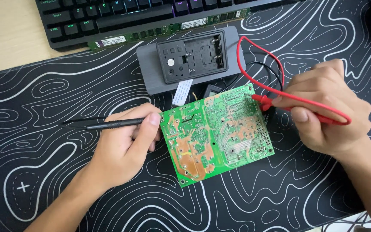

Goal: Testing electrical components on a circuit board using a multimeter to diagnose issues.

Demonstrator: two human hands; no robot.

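Black desk mat (108, 202) with white contour lines covers most of the tabletop, with bare pale wood showing only at the far left corner. At the mat's middle lies a green circuit board (217, 134), solder side up and slightly rotated. The left hand (121, 148) pinches a black probe (104, 125) between thumb and fingers, its grip closed on the shaft, the tip end meeting the board's left edge while the tail points toward the left edge of the tabletop. The right hand (327, 107) closes its grip on a red probe (265, 101), which touches the board's right far corner; a red lead (254, 68) loops up behind it beside a thinner black wire (265, 66).

Just beyond the board sits a grey device (192, 58) with an open black back panel, a white ribbon cable (182, 92) hanging from it toward the board. A keyboard (151, 15) and a green memory stick (168, 29) lie along the far edge.

The closely packed solder joints look easy to bridge: a slipping probe tip could touch two pads at once. The board rests loose on the mat, so pressure from either side might shift it, and the looped lead could snag the device.

Both probe tips are hidden where they meet the board. A dark object at the far right corner is cut off, and the board's component side cannot be seen.
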